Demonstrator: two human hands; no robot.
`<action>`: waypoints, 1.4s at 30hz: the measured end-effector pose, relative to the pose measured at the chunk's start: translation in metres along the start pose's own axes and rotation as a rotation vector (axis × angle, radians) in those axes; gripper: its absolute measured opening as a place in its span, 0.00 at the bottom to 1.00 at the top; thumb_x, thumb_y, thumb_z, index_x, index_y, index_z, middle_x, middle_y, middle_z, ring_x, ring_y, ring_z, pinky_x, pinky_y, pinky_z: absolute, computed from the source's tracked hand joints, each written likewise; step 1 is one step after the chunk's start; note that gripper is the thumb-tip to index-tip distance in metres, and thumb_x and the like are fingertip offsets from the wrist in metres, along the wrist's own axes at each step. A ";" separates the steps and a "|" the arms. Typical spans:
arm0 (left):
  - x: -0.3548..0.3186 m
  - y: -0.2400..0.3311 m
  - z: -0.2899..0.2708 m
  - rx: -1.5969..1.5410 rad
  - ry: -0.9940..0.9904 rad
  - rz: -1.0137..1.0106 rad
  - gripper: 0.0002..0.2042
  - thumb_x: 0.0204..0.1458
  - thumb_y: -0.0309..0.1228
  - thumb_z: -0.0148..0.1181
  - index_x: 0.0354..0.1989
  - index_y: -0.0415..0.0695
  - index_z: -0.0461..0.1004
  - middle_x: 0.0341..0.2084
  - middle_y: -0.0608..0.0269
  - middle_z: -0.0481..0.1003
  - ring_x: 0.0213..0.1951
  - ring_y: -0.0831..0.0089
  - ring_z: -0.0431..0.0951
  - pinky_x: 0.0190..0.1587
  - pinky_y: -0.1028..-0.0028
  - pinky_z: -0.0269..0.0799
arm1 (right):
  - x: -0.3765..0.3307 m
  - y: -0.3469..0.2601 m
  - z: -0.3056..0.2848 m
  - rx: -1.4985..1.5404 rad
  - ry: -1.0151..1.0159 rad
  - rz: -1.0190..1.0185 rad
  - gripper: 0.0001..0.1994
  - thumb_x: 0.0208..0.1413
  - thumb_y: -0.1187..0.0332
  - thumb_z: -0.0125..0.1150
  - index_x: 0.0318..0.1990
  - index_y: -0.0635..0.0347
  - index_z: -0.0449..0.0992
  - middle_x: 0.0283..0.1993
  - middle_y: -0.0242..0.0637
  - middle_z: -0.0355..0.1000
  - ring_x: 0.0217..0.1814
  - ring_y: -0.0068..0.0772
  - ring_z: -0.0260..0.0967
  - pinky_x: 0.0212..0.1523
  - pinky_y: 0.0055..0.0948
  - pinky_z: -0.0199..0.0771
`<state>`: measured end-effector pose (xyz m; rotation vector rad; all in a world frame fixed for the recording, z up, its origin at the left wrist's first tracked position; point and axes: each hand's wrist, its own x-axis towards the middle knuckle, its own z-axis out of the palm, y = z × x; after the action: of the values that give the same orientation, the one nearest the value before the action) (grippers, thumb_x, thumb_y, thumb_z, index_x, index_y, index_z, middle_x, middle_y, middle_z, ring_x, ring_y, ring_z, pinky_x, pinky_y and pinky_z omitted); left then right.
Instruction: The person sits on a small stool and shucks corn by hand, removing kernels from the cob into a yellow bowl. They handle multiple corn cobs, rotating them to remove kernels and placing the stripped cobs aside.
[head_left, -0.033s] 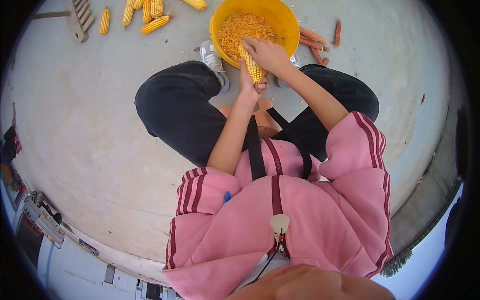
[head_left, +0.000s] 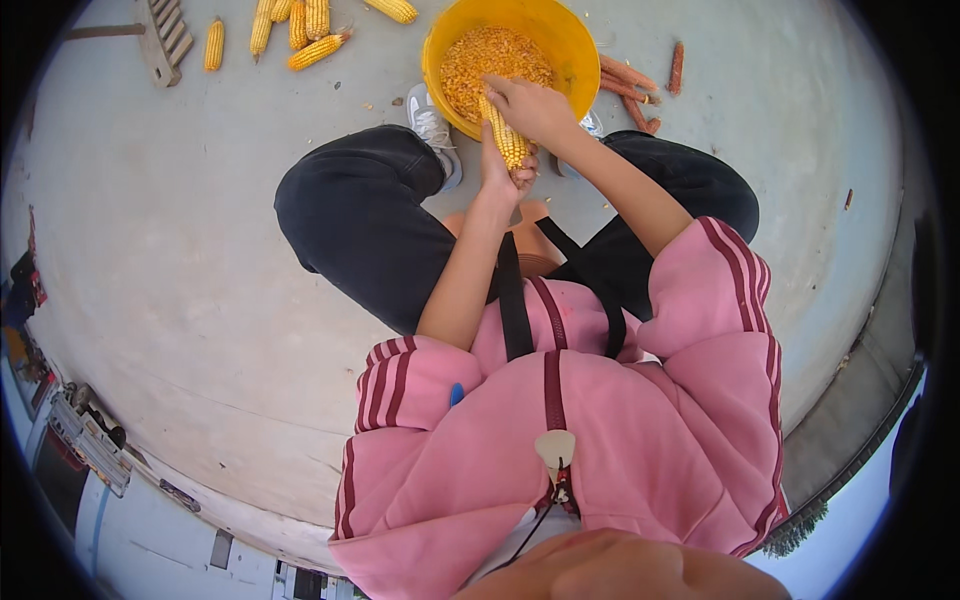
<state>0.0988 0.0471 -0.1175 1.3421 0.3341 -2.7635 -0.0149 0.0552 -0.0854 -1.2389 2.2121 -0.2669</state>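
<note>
An ear of yellow corn [head_left: 508,143] is held aslant at the near edge of a yellow bucket [head_left: 573,62]. My left hand [head_left: 496,168] wraps round its lower end, thumb along the side and fingertips curling up at the right. Over the ear's far end lies my right hand [head_left: 536,108], its fingers bent and pressed against the kernels; the thumb is mostly hidden. Loose corn kernels [head_left: 495,58] cover the inside of the bucket below my right fingertips.
Several ears of corn [head_left: 318,52] lie on the concrete floor [head_left: 200,230] at the far left, near a slatted wooden piece [head_left: 165,45]. Several bare reddish cobs [head_left: 628,72] lie right of the bucket. My shoes [head_left: 430,128] flank the bucket's near side.
</note>
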 end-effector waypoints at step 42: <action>0.005 0.007 -0.007 0.098 -0.083 -0.001 0.31 0.43 0.68 0.42 0.31 0.48 0.65 0.16 0.66 0.64 0.09 0.82 0.57 0.06 0.87 0.47 | 0.001 0.039 -0.018 0.231 -0.021 0.011 0.21 0.57 0.49 0.40 0.56 0.40 0.65 0.44 0.44 0.72 0.45 0.48 0.70 0.45 0.41 0.69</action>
<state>0.1022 0.0424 -0.1272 1.2417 0.1978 -2.8610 -0.0532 0.0737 -0.0887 -1.0985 2.1006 -0.4883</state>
